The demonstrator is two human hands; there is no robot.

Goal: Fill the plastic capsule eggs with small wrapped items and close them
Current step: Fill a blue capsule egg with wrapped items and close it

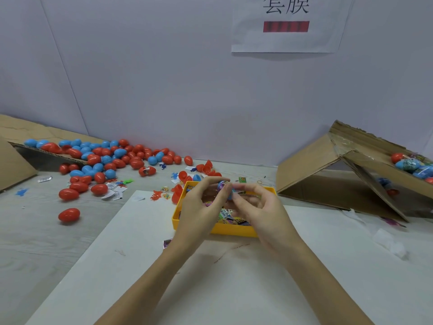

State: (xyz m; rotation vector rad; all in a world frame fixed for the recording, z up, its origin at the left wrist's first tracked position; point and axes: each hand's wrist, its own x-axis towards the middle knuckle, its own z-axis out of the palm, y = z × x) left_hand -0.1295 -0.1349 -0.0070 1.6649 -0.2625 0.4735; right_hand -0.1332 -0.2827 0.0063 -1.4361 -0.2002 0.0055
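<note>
White board (234,277) lay on the grey table. Above the yellow tray (234,231) of wrapped packets (230,215), left hand (199,207) and right hand (260,207) together pinched one blue capsule egg (222,186). Loose eggs (105,158) lay far left.

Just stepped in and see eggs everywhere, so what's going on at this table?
A person is packing plastic capsule eggs. Both hands, left hand and right hand, hold one small blue plastic egg together above a yellow plastic tray of colourful wrapped items. A heap of red and blue plastic eggs lies at the left; a cardboard box at the right holds more eggs.
</note>
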